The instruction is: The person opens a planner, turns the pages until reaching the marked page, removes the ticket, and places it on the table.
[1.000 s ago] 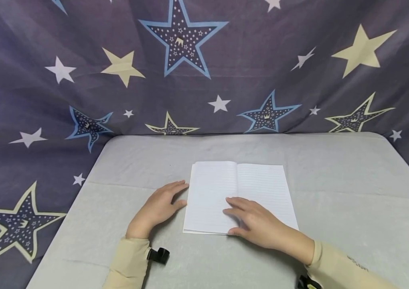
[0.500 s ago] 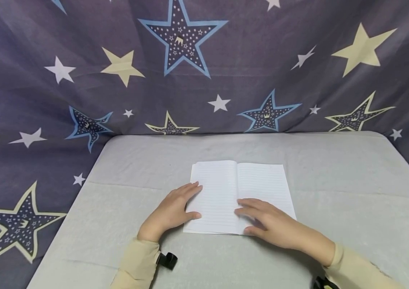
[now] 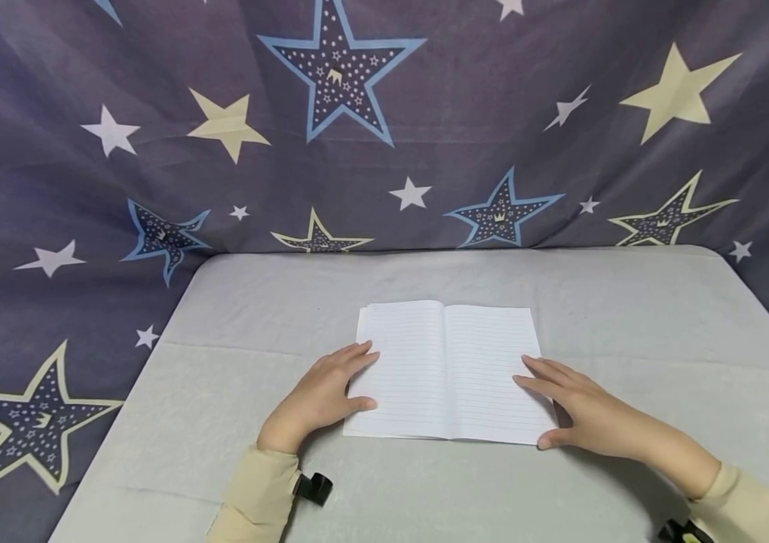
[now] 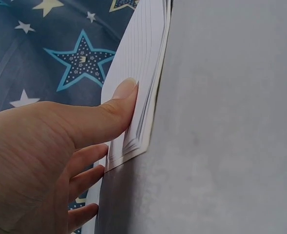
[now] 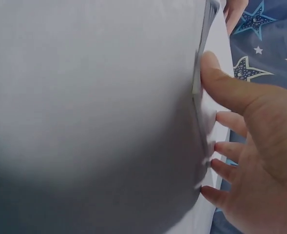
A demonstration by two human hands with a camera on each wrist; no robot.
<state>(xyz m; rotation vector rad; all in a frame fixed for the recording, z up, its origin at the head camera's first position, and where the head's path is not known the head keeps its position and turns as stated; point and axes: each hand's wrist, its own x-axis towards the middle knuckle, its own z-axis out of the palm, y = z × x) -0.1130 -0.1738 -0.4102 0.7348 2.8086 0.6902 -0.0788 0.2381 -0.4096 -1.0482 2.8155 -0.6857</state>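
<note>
A notebook [image 3: 406, 377] with white lined pages lies spread at its middle on the grey-covered table. My left hand [image 3: 320, 396] rests on its left edge. In the left wrist view the left thumb [image 4: 119, 105] presses on the page near the bottom corner, while the other fingers reach past the edge. At the opposite side my right hand [image 3: 588, 411] lies along the right edge, fingers spread and loosely bent. The right wrist view has the right thumb [image 5: 221, 85] at the bottom corner and several fingertips touching along the side edge. Neither hand grips the notebook.
The table [image 3: 663, 324] has a pale grey cloth with faint creases. A dark curtain [image 3: 466, 98] with printed stars hangs behind it and along both sides. Black straps with small cameras sit on both wrists, the left wrist camera [image 3: 317, 489] being plainer to see.
My right hand has slid right, from the notebook's middle across the page to its right edge. The left hand has moved right from beside the notebook onto its left page, then stayed there.
</note>
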